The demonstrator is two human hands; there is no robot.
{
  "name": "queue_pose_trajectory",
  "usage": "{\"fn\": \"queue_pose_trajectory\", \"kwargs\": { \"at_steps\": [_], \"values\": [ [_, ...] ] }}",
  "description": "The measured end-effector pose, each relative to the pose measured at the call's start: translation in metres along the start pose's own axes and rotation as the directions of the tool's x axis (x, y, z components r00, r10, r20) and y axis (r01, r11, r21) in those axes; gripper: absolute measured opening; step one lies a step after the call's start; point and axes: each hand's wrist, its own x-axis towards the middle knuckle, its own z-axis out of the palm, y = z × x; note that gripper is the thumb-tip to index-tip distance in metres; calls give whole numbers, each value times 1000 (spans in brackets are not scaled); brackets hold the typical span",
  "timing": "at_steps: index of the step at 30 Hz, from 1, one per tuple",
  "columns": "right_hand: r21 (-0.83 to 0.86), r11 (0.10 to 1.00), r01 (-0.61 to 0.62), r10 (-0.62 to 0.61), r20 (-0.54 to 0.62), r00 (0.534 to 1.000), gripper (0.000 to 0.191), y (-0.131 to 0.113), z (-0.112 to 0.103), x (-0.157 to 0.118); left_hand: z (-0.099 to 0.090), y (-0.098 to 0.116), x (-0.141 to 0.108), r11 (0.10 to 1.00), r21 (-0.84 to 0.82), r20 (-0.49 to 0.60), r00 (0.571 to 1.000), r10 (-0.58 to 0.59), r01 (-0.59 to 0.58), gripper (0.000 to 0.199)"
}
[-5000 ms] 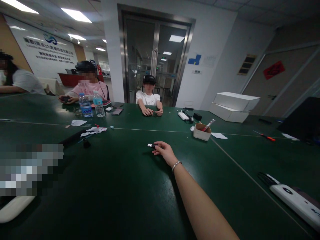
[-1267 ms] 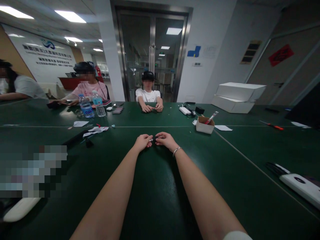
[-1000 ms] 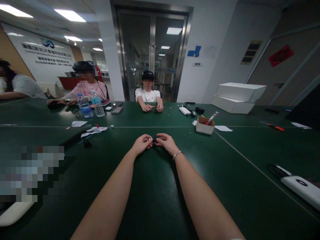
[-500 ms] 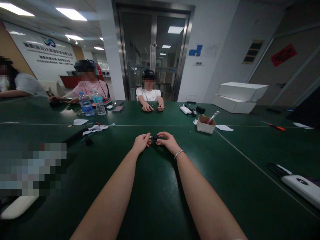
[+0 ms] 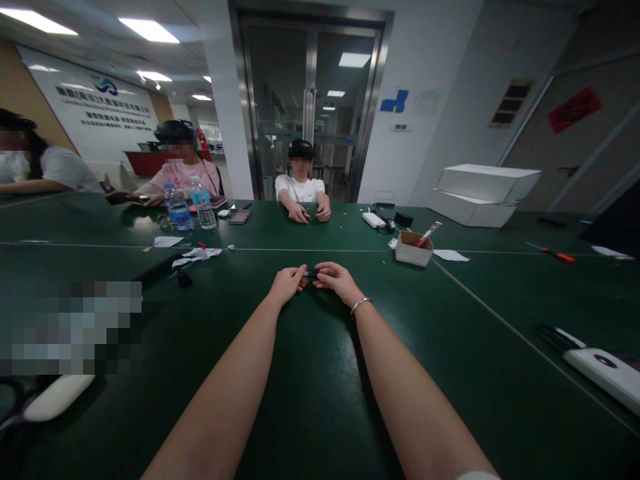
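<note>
Over the green table, both my hands are closed on one small dark rod-like object, too small to identify. My left hand pinches its left end between thumb and fingers. On its right end is my right hand, with a silver bracelet at the wrist. The fingers hide both ends, and only a short dark stretch with a lighter part shows between them.
Ahead to the right stands a small open carton with a clear packet in it. Crumpled paper and two water bottles are on the left. A white device lies at right. A person sits opposite.
My hands stay closed on the object, and the gap between them looks slightly narrower. The pale part beside my left fingers shows less. The whole view has shifted a little.
</note>
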Motion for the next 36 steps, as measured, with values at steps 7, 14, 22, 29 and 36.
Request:
{"fn": "queue_pose_trajectory", "kwargs": {
  "at_steps": [7, 14, 22, 29, 36],
  "values": [
    [5, 1000, -31, 31, -23, 999, 26, 4, -1, 2, -1, 8, -6, 996, 85, -54, 999, -6, 10, 52],
    [21, 999, -30, 30, 11, 999, 28, 5, -3, 2, -2, 4, -4, 990, 139, -49, 998, 29, -22, 56],
    [33, 999, -42, 41, 26, 999, 29, 4, -3, 2, -4, 5, -4, 976, 217, -46, 998, 45, -34, 59],
    [14, 999, -52, 52, -11, 999, 24, 2, 0, 1, 1, 0, 0, 995, 103, -42, 999, 8, -4, 57],
    [25, 999, -43, 45, -69, 997, 18, 5, -1, 3, 4, -4, -1, 998, -23, -23, 998, 58, -59, 37]
  ]
}}
